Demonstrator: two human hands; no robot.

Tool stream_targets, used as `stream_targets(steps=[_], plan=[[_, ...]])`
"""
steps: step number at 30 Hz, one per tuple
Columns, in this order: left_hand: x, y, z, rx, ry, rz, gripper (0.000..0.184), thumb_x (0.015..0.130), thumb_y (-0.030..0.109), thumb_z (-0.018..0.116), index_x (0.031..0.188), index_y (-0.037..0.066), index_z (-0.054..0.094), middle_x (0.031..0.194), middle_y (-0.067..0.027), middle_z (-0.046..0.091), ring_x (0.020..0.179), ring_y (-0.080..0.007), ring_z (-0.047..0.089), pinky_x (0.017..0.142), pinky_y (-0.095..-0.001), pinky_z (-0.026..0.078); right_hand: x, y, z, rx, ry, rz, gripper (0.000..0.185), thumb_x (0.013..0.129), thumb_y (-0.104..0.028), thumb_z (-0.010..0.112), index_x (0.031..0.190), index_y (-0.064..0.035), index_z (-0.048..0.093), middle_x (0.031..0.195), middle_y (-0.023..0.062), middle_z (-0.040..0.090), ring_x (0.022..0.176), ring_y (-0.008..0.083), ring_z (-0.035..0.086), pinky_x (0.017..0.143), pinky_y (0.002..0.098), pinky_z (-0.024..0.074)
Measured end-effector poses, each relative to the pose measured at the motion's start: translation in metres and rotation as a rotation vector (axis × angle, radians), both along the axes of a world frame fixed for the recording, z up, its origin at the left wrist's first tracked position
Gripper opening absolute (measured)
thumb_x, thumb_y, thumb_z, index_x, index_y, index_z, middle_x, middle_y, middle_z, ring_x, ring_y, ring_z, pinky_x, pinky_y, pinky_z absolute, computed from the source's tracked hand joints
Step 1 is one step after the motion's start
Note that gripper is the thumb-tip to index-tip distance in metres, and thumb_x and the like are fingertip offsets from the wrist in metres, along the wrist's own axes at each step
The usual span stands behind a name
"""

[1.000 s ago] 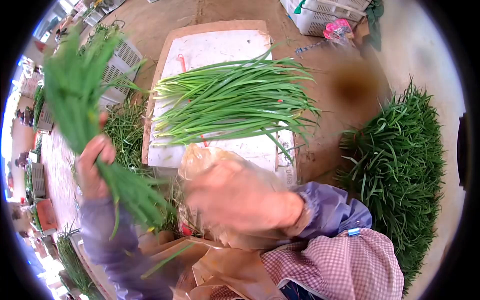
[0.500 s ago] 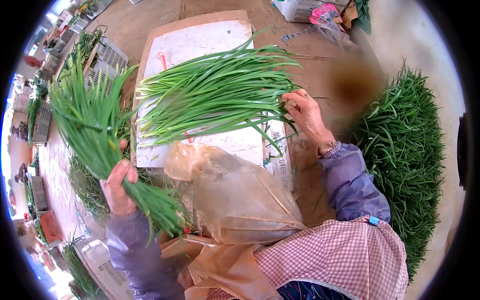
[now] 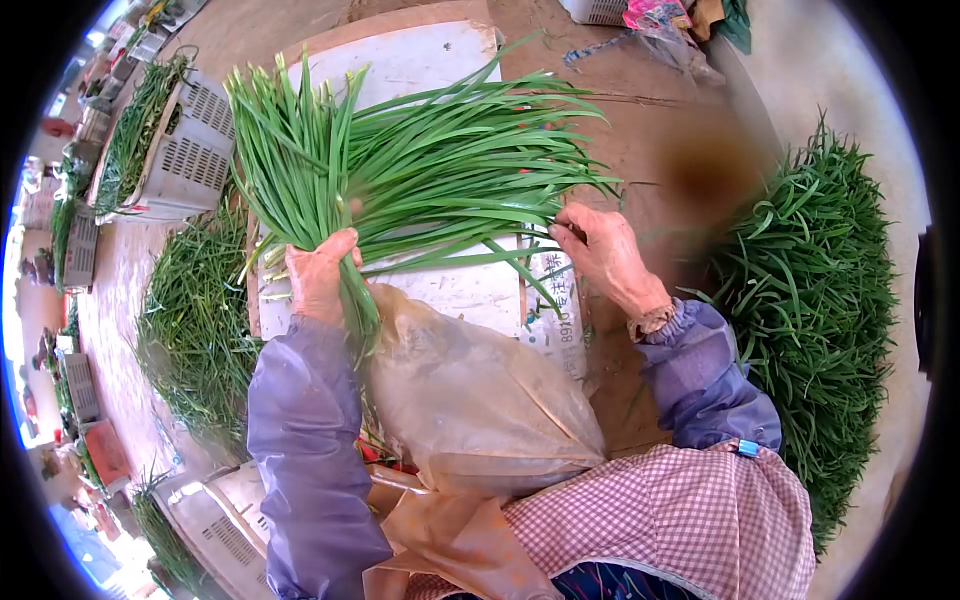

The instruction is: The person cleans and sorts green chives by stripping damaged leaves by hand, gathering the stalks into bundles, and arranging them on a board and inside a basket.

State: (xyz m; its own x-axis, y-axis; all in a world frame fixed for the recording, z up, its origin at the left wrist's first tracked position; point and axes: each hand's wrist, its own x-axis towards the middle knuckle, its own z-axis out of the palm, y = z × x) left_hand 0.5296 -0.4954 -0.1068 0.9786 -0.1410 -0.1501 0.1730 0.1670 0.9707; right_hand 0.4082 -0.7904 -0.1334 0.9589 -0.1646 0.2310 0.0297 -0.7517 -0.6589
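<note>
My left hand (image 3: 322, 275) is closed around a bunch of garlic chives (image 3: 290, 150), its pale cut ends pointing up and its leaf tips hanging below the fist. This bunch overlaps the left part of a spread layer of garlic chives (image 3: 480, 165) lying across a white board (image 3: 410, 60). At the leaf-tip end of that layer, my right hand (image 3: 612, 258) pinches at the leaf ends with thumb and fingers; the exact leaves in the pinch are partly hidden. A cloudy plastic bag (image 3: 490, 390) covers the area in front of the board, near my left wrist.
A large heap of garlic chives (image 3: 815, 310) stands on the right. Loose green scraps (image 3: 195, 320) lie left of the board, beside a white crate (image 3: 190, 150) filled with greens. Another crate (image 3: 600, 10) and pink plastic packaging (image 3: 655, 15) are at the back.
My left hand has swung right and upward, bringing its bunch from beside the board to over the spread layer. My right hand has shifted slightly left and down along the leaf tips.
</note>
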Motion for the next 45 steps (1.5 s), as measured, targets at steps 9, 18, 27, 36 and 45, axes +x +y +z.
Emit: stream_targets(steps=[9, 18, 27, 36, 45], plan=[[0.008, -0.009, -0.01, 0.099, -0.021, 0.042, 0.038, 0.07, -0.011, 0.056, 0.107, -0.001, 0.056, 0.101, -0.0146, 0.066, 0.054, -0.013, 0.054, 0.047, -0.0246, 0.046, -0.001, -0.002, -0.032, 1.423, 0.025, -0.502, 0.009, 0.085, -0.013, 0.058, 0.078, -0.0084, 0.058, 0.057, -0.0043, 0.046, 0.047, 0.006, 0.037, 0.043, 0.0223, 0.0302], [-0.002, 0.042, 0.063, -0.098, 0.083, -0.002, 0.043, 0.073, -0.003, 0.06, 0.115, -0.003, 0.053, 0.105, -0.0156, 0.064, 0.054, -0.0092, 0.052, 0.047, -0.0226, 0.046, -0.015, 0.021, 0.073, 1.391, -0.372, -0.333, 0.013, 0.097, -0.021, 0.046, 0.095, -0.0124, 0.055, 0.065, -0.004, 0.047, 0.048, 0.0034, 0.035, 0.042, 0.0179, 0.0299], [-0.081, 0.166, 0.221, 0.163, -0.199, 0.018, 0.053, 0.083, 0.011, 0.055, 0.128, -0.009, 0.036, 0.067, -0.0014, 0.05, 0.048, -0.0048, 0.039, 0.045, -0.018, 0.033, 0.003, 0.2, 0.143, 0.072, 0.03, 1.234, 0.027, 0.082, -0.006, 0.05, 0.108, -0.007, 0.057, 0.118, 0.0142, 0.053, 0.098, 0.0315, 0.058, 0.078, 0.0389, 0.05], [-0.279, 0.278, 0.156, 0.175, 0.162, 0.06, 0.051, 0.076, 0.006, 0.065, 0.122, -0.004, 0.045, 0.087, -0.0143, 0.059, 0.046, -0.0148, 0.049, 0.039, -0.0253, 0.039, 0.002, 0.316, 0.125, 1.633, 1.249, 1.38, 0.053, 0.089, -0.053, 0.051, 0.12, -0.0105, 0.044, 0.108, 0.0054, 0.054, 0.104, 0.0135, 0.053, 0.088, 0.0359, 0.0455], [-0.418, 0.269, 0.164, 0.343, 0.419, 0.306, 0.046, 0.071, -0.008, 0.061, 0.116, -0.002, 0.05, 0.091, -0.0125, 0.064, 0.057, -0.0129, 0.054, 0.047, -0.0264, 0.044, -0.044, 0.452, 0.096, 1.998, 1.254, 0.969, 0.08, 0.081, -0.067, 0.047, 0.134, -0.0067, 0.04, 0.13, 0.0162, 0.049, 0.118, 0.0295, 0.049, 0.102, 0.049, 0.0378]])
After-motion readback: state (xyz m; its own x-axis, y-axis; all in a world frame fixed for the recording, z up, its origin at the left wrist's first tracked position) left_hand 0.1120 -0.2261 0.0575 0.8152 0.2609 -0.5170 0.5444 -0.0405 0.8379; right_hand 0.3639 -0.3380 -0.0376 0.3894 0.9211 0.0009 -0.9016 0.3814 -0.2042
